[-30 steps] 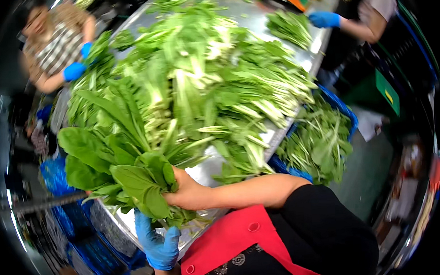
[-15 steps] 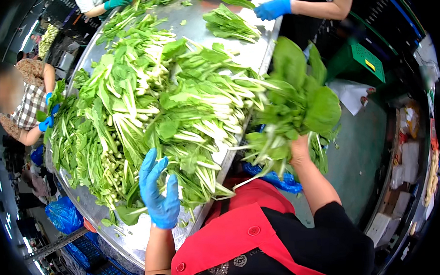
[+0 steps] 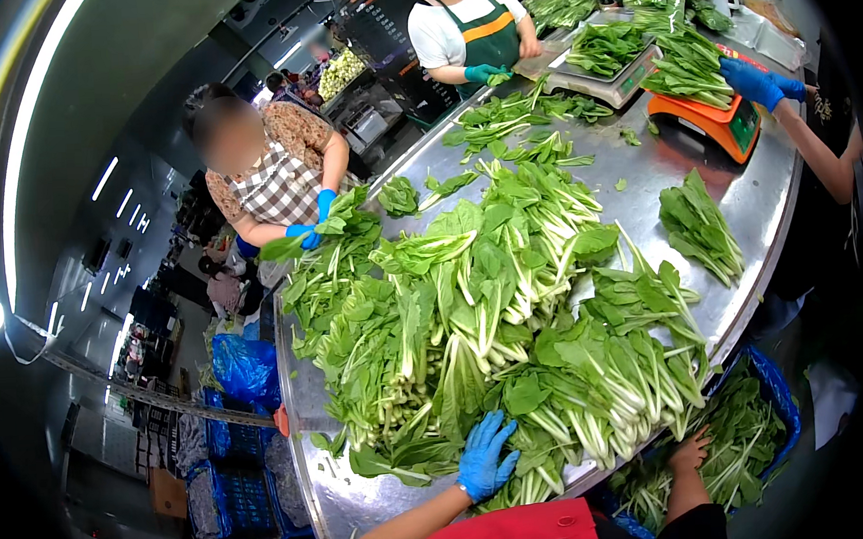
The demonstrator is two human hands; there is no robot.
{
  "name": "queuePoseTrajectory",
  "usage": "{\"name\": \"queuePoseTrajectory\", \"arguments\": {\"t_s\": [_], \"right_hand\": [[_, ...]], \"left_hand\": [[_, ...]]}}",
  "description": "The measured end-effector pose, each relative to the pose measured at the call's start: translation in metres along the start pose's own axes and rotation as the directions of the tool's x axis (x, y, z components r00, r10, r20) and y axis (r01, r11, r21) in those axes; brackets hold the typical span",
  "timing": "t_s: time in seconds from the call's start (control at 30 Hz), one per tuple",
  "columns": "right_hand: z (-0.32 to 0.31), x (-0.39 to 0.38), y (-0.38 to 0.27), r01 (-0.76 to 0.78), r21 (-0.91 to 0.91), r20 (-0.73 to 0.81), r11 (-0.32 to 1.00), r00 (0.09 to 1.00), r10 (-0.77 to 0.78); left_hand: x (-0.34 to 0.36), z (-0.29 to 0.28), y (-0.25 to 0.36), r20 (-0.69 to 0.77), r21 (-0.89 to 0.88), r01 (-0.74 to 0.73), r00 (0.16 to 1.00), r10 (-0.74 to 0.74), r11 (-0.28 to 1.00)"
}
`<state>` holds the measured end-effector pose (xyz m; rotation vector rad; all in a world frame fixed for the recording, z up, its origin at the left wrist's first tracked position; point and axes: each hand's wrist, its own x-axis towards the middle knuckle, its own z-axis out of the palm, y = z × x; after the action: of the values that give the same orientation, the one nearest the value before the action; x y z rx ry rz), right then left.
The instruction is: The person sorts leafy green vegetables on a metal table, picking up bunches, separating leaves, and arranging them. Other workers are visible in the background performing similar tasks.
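My left hand [image 3: 487,457], in a blue glove, lies with fingers spread on the near edge of a heap of leafy greens [image 3: 474,326] with pale stalks. The heap covers much of a metal table [image 3: 336,504]. My right hand [image 3: 691,451] is bare and down beyond the table's right edge, over more leafy greens [image 3: 752,433] in a blue crate [image 3: 778,403]. Its fingers look stretched out on the leaves, with no bunch lifted in them. Bunches of greens lie near my left hand with their stalks toward the table's right edge.
Across the table, a person in a checked apron [image 3: 271,195] handles greens; another wears a green apron [image 3: 488,52]. At right, a person's blue-gloved hands [image 3: 758,82] hold a bunch on an orange scale [image 3: 712,123]. A separate bunch [image 3: 700,228] lies nearby. Blue crates [image 3: 243,499] stand left.
My right hand has gone from holding up a bunch to lying low over the crate's greens. My left hand has come down onto the heap. The view has swung left and up.
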<state>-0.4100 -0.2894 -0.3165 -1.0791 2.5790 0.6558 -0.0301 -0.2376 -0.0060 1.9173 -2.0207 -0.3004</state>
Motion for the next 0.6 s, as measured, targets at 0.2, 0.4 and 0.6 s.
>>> {"name": "queuePoseTrajectory", "arguments": {"t_s": [0.2, 0.4, 0.6], "right_hand": [[0.099, 0.070, -0.010, -0.106, -0.149, -0.263, 0.983, 0.963, 0.064], [0.033, 0.021, 0.008, -0.052, -0.051, -0.003, 0.997, 0.999, 0.052], [0.022, 0.012, 0.025, -0.021, -0.079, 0.014, 0.997, 1.000, 0.022]], "left_hand": [[-0.001, 0.002, -0.002, 0.025, -0.006, 0.013, 1.000, -0.013, 1.000], [0.003, -0.003, -0.003, 0.025, -0.029, 0.015, 1.000, -0.014, 0.999], [0.005, -0.002, -0.006, 0.058, -0.023, 0.040, 0.998, -0.039, 0.999]]}}
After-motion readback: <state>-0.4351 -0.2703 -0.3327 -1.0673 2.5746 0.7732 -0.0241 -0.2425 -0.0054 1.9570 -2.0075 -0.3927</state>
